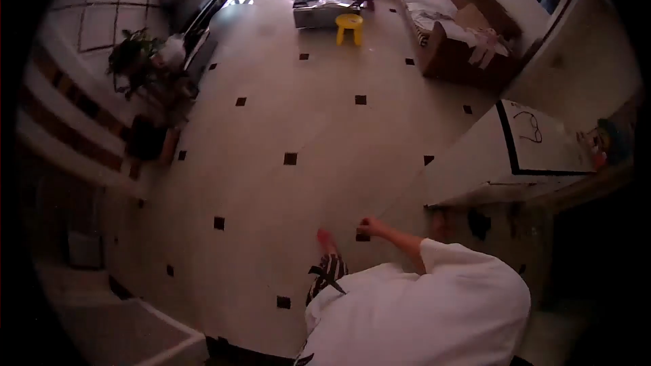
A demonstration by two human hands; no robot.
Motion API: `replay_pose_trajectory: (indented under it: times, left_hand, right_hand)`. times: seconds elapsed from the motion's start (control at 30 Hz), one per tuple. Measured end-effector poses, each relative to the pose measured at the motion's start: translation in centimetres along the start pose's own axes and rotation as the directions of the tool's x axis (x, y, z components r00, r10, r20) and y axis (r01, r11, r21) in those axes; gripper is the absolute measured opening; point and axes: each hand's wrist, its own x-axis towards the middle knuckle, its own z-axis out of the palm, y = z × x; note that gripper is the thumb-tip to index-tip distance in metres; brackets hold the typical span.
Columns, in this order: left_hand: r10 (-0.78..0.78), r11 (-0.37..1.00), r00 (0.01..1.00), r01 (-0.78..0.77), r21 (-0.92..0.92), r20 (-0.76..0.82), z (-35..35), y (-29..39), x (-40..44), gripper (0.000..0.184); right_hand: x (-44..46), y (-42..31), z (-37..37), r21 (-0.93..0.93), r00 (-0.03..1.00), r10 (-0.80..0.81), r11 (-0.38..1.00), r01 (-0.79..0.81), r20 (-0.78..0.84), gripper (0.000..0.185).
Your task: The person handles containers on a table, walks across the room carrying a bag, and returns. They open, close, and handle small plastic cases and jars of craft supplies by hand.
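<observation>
My right hand (369, 226) hangs above the floor in front of the white shirt (420, 312). Its fingers look loosely curled, and no object shows in them. A dark floor inset (363, 236) lies just below it in the view. One foot (325, 237) and a striped trouser leg (333, 266) show to the left of this hand, with a dark strap (328, 280) across the leg. My left hand is out of sight.
A white cabinet (475, 149) stands at the right with glasses (530, 127) on top. Farther off are a yellow stool (349, 26), a cluttered low table (319, 17) and a sofa (461, 61). Plants (132, 54) stand at the left, and a pale ledge (152, 325) lies lower left.
</observation>
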Motion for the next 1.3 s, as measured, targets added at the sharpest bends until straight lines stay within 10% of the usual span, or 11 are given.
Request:
replay_pose_trajectory:
  times: [0.13, 0.2, 0.3, 0.53, 0.57, 0.63, 0.67, 0.8, 1.0, 1.13, 1.3]
  left_hand:
    - [0.124, 0.990, 0.988, -0.129, 0.058, 0.088, 17.8, 6.0, 6.9, 0.010]
    - [0.213, 0.970, 0.956, -0.231, 0.073, 0.202, 30.0, 9.2, 10.0, 0.010]
    - [0.285, 0.943, 0.849, -0.332, 0.030, 0.445, 52.5, 11.5, 11.2, 0.010]
    - [-0.128, 0.972, 0.472, -0.113, 0.205, 0.872, 89.8, 1.4, -0.4, 0.014]
    - [-0.164, 0.970, 0.541, -0.063, 0.234, 0.825, 92.2, -0.3, -2.3, 0.016]
    - [-0.294, 0.947, 0.605, 0.083, 0.309, 0.740, 94.5, -0.7, -1.2, 0.020]
    - [-0.370, 0.928, 0.590, 0.193, 0.320, 0.718, 95.2, -1.0, 0.4, 0.023]
    - [-0.260, 0.965, 0.759, 0.231, 0.126, 0.597, 95.3, 1.8, 8.2, 0.026]
    - [-0.190, 0.972, 0.884, 0.232, -0.047, 0.426, 100.5, 7.6, 22.4, 0.018]
    - [-0.088, 0.977, 0.910, 0.000, 0.212, 0.405, 117.9, 10.1, 29.5, 0.012]
    - [-0.334, 0.930, 0.586, 0.080, 0.358, 0.738, 154.1, 9.0, 21.5, 0.021]
  right_hand:
    - [6.0, 5.6, -7.1, 0.315, 0.897, 0.355, 0.911, -0.267, -0.265, 0.017]
    - [3.6, -0.7, -12.3, 0.169, 0.838, 0.348, 0.937, -0.305, -0.421, 0.012]
    - [7.6, 3.3, -13.1, 0.546, 0.614, 0.593, 0.784, -0.294, -0.521, 0.011]
    - [22.1, 5.7, -15.6, 0.428, 0.377, 0.761, 0.622, -0.656, -0.529, 0.010]
    - [26.6, 3.4, -19.0, 0.504, 0.414, 0.585, 0.811, -0.298, -0.697, 0.010]
    - [33.1, -3.9, -25.5, 0.630, 0.465, 0.734, 0.671, -0.390, -0.495, 0.013]
    - [36.1, -10.1, -30.1, 0.396, 0.551, 0.633, 0.773, -0.496, -0.544, 0.017]
    - [52.2, -26.2, -42.5, 0.616, 0.740, 0.487, 0.778, -0.126, -0.464, 0.014]
    - [76.5, -41.9, -52.1, 0.583, 0.863, 0.293, 0.813, 0.002, -0.412, 0.015]
    - [87.6, -45.8, -54.6, 0.599, 0.851, 0.328, 0.800, -0.020, -0.409, 0.014]
    - [95.3, -48.3, -58.2, 0.795, 0.740, 0.531, 0.607, 0.009, -0.414, 0.014]
